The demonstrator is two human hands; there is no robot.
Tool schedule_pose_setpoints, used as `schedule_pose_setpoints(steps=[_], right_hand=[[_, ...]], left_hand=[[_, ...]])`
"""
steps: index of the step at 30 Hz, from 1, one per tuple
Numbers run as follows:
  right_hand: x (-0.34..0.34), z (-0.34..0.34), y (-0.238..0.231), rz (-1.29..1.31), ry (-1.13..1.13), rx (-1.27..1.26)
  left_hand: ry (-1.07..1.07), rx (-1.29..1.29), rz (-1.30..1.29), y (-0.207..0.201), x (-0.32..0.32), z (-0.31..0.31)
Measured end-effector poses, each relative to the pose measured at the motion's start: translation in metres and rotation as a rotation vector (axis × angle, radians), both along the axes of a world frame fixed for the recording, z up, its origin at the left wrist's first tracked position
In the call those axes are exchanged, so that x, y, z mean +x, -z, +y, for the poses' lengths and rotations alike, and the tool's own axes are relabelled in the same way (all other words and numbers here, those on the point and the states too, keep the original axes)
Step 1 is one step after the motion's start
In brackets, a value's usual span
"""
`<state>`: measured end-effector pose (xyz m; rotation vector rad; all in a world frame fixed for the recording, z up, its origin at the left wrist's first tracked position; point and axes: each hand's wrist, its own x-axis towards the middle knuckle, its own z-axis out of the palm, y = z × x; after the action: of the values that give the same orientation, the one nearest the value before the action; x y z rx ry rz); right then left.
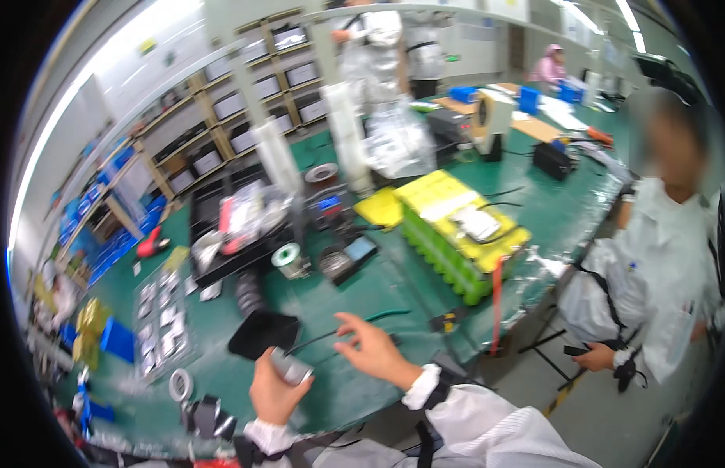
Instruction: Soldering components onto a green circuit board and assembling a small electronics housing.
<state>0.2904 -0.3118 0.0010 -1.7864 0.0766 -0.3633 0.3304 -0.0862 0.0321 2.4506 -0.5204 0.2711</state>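
Observation:
My left hand is closed round a small grey, box-shaped piece near the front edge of the green-topped bench. Its exact kind is too blurred to tell. To its right my right hand hovers over the bench, fingers apart and nothing in them. A thin dark cable lies between the two hands, and a green wire lies just beyond the right one. Right behind the left hand is a flat black hood on a ribbed black hose.
A battery pack with green cells and yellow top stands at centre right. Behind the hands are a solder spool and a black tray of bags. A clear tray of small parts lies left. A co-worker sits at right.

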Motion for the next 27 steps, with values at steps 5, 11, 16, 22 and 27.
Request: schedule_pose_setpoints(steps=[5, 11, 16, 22, 27], right_hand=[[0.005, 0.043, 0.028, 0.065, -0.177, 0.048], [0.026, 0.085, 0.044, 0.058, -0.159, 0.133], [0.044, 0.088, 0.049, -0.061, -0.017, 0.057], [0.046, 0.086, 0.051, -0.149, -0.032, -0.073], [0.043, 0.084, 0.052, -0.153, -0.014, -0.075]], left_hand=[[-0.091, 0.011, -0.006, 0.015, 0.021, 0.006], [-0.175, -0.042, -0.005, 0.041, 0.049, 0.006], [-0.129, -0.067, 0.001, 0.048, 0.072, 0.003], [-0.164, -0.044, 0.057, 0.047, 0.073, -0.001], [-0.152, -0.104, 0.048, 0.051, 0.072, -0.001]])
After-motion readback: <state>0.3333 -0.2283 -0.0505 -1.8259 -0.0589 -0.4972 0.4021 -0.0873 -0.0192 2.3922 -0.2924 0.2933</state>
